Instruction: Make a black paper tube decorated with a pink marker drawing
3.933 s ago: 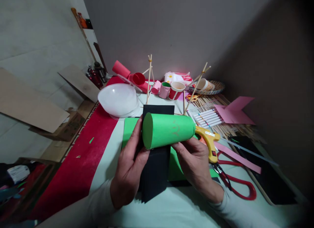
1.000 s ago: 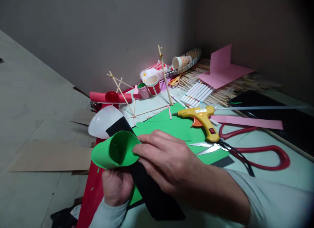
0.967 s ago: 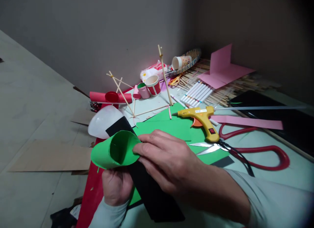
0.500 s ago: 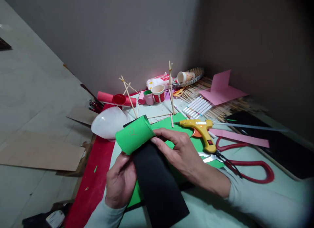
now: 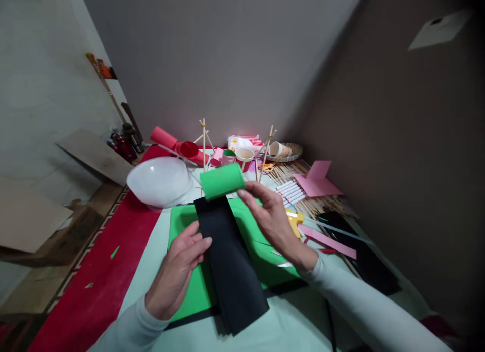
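Note:
My right hand [image 5: 267,216] pinches the right end of a green paper tube [image 5: 223,181] between thumb and fingers, holding it up over the table. My left hand [image 5: 181,261] grips the left edge of a long black paper strip [image 5: 229,261], thumb on top. The strip slants down toward me, its upper end just below the tube. Under both lies a green sheet [image 5: 189,291] with a dark border. The yellow glue gun [image 5: 294,221] is partly hidden behind my right hand.
A white translucent bowl [image 5: 160,181] stands at left. Stick frames [image 5: 203,145], a paper cup [image 5: 244,156] and red tubes [image 5: 163,138] are at the back. Markers [image 5: 291,192], a folded pink card [image 5: 317,178] and a black tablet-like slab [image 5: 364,263] lie right.
The green tube has come away from the black strip in my right hand, up and forward. My left hand has shifted from the tube to the strip's edge. The view has tilted.

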A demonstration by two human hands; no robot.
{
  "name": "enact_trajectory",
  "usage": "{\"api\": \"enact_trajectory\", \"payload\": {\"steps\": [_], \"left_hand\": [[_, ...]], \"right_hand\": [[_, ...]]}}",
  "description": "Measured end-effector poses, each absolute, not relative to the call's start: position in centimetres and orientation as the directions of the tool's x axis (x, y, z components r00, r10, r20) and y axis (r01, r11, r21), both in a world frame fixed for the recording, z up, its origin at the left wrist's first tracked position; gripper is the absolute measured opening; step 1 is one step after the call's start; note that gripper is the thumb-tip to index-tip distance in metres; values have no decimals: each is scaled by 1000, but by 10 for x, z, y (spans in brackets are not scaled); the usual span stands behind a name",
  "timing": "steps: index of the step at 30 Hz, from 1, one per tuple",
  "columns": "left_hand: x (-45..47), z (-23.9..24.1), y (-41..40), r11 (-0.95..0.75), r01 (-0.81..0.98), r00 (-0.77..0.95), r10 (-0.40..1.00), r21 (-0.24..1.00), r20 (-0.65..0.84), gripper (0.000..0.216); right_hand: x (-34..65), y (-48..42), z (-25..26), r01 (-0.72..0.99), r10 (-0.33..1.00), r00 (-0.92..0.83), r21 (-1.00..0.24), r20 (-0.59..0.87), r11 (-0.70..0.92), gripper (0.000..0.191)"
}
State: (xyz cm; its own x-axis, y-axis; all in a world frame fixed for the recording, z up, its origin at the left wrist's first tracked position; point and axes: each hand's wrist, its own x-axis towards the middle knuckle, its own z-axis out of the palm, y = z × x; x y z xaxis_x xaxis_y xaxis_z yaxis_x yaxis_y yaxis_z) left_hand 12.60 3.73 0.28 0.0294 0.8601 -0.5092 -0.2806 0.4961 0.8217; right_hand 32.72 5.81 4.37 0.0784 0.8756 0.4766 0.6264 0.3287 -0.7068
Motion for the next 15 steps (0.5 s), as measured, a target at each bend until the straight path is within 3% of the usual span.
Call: {"api": "enact_trajectory", "payload": {"steps": [3,7,11,15], "left_hand": [[124,3,40,502,-329,6,848,800,-530,69],[120,4,46,476,-380,-9,855,793,-518,65],[118,0,52,447,-412,-46,860,794,-508,60],[118,-2,54,416,-414,-47,878,809,-476,57]], "right_hand": [[342,99,56,775,881,55,-576,471,259,27],[348,158,51,909,945,-44,-379,325,173,19],[340,195,36,965,973,-108,-212,204,152,36],[329,212,30,979,976,-131,-133,172,155,38]]}}
